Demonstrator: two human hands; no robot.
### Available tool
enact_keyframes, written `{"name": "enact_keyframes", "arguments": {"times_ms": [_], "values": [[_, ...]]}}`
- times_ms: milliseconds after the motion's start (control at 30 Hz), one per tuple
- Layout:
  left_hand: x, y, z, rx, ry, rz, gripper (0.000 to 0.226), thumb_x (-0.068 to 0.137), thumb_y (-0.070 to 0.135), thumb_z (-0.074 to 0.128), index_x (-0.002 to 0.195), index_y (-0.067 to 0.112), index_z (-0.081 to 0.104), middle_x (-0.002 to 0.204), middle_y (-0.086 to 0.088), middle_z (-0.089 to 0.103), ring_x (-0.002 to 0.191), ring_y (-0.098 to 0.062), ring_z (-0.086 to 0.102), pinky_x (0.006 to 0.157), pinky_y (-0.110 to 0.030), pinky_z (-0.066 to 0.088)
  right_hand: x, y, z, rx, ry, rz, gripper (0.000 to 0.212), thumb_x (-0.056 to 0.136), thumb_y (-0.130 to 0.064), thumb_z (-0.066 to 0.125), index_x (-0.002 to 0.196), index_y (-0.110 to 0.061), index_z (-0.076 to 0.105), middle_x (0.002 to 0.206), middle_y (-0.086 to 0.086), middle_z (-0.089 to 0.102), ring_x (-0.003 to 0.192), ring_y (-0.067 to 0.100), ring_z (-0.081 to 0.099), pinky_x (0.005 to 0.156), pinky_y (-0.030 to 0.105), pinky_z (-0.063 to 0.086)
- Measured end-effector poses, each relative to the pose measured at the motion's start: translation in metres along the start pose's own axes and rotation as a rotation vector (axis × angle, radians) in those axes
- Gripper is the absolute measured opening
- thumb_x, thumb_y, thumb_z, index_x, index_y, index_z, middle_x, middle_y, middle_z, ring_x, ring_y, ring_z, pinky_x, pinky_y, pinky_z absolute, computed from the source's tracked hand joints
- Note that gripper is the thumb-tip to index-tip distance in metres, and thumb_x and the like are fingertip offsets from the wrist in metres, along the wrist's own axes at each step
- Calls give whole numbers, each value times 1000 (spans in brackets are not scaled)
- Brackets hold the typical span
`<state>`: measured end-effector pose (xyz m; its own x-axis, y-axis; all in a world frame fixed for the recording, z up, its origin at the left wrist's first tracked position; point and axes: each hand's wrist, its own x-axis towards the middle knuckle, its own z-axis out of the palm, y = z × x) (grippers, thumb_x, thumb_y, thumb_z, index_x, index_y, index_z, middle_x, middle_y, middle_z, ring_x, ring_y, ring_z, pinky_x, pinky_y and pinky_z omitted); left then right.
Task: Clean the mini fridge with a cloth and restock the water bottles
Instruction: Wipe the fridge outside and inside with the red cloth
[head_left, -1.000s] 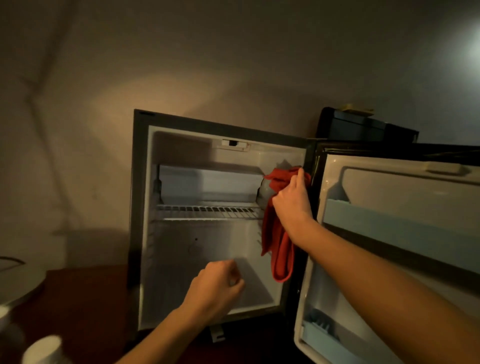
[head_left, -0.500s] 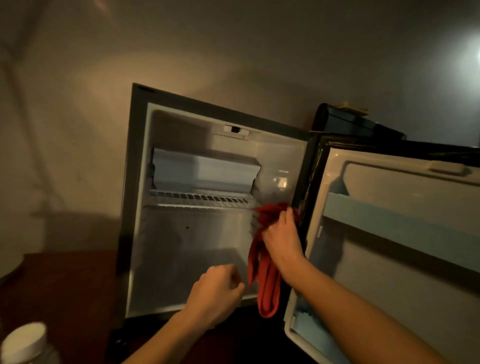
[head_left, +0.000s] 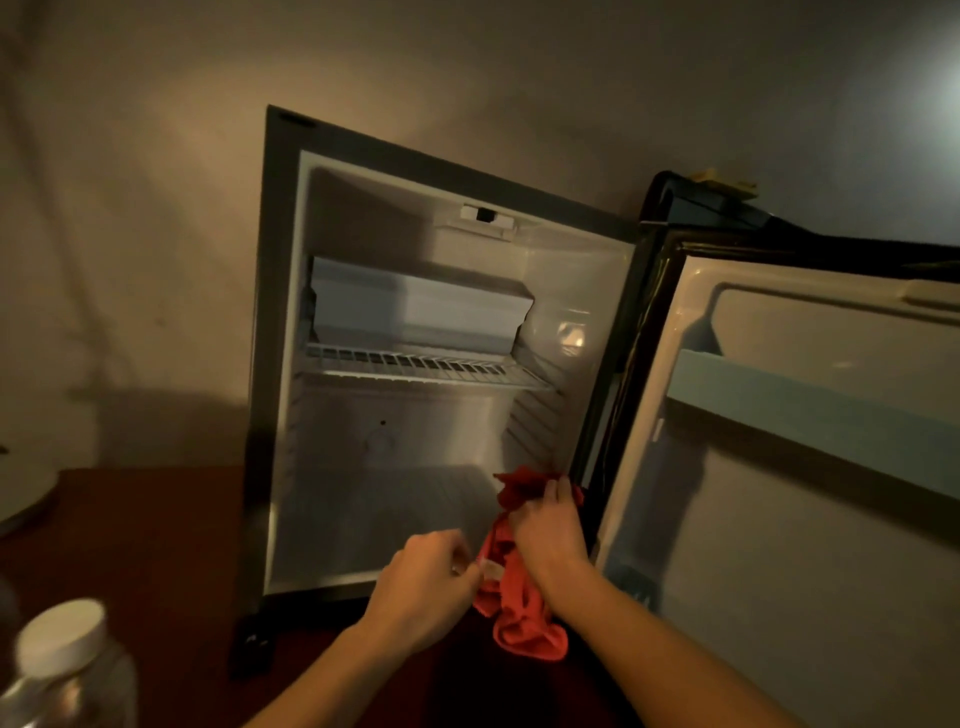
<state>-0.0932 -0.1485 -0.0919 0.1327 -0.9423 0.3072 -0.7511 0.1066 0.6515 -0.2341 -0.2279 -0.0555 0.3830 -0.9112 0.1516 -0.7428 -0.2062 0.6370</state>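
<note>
Cloth (head_left: 519, 608) hanging lengthwise, top bunched against the fridge's (head_left: 270, 364) lower right inner wall, tail drooping past the front edge. Door (head_left: 779, 519) standing open to the right, wire shelf (head_left: 431, 369) above, capped bottle (head_left: 62, 670) at lower left. Right hand (head_left: 550, 525) clamping the cloth's top; left hand (head_left: 426, 587) pinching its lower edge, just beside.

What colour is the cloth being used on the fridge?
Red, plain with no pattern; the cloth shows in the head view, held by the right hand.
</note>
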Motion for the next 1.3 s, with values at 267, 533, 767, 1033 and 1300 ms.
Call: {"name": "enact_keyframes", "arguments": {"times_ms": [267, 533, 767, 1033, 1300], "values": [[-8, -23, -2, -39, -12, -44, 31, 68, 47, 45, 79, 24, 63, 79, 8, 68, 78, -14, 67, 71, -35, 57, -5, -25, 9, -1, 59, -12, 34, 95, -14, 37, 114, -10, 65, 113, 17, 64, 111, 37, 51, 92, 50, 36], [-8, -27, 3, -32, -36, -58, 27, 71, 45, 46, 80, 26, 63, 79, 8, 68, 75, -11, 67, 70, -36, 57, 20, 16, -33, -106, 122, 71, 35, 99, -11, 34, 123, -20, 58, 118, 3, 63, 113, 33, 49, 88, 41, 33], [-5, -3, 29, -71, -219, 2, 26, 75, 37, 49, 83, 19, 66, 81, 6, 70, 81, -16, 66, 72, -35, 55, 39, 61, -107, -175, 265, 188, 32, 94, -4, 41, 112, -12, 66, 109, 6, 65, 104, 31, 50, 79, 33, 36], [3, 41, 65, -170, -440, 347, 72, 87, 46, 61, 151, 37, 28, 161, 5, 22, 147, -8, 21, 115, -21, 24, 51, 71, -100, -215, 314, 221, 30, 94, -5, 41, 110, -10, 66, 103, 11, 65, 99, 29, 54, 78, 31, 41], [4, 46, 103, -489, -392, 421, 84, 82, 41, 71, 151, 45, 22, 163, 12, 0, 141, 12, 2, 110, -2, 12, 56, 53, -66, -314, 231, 315, 39, 89, 1, 31, 109, -7, 64, 98, 16, 65, 86, 26, 54, 70, 30, 38]]}}
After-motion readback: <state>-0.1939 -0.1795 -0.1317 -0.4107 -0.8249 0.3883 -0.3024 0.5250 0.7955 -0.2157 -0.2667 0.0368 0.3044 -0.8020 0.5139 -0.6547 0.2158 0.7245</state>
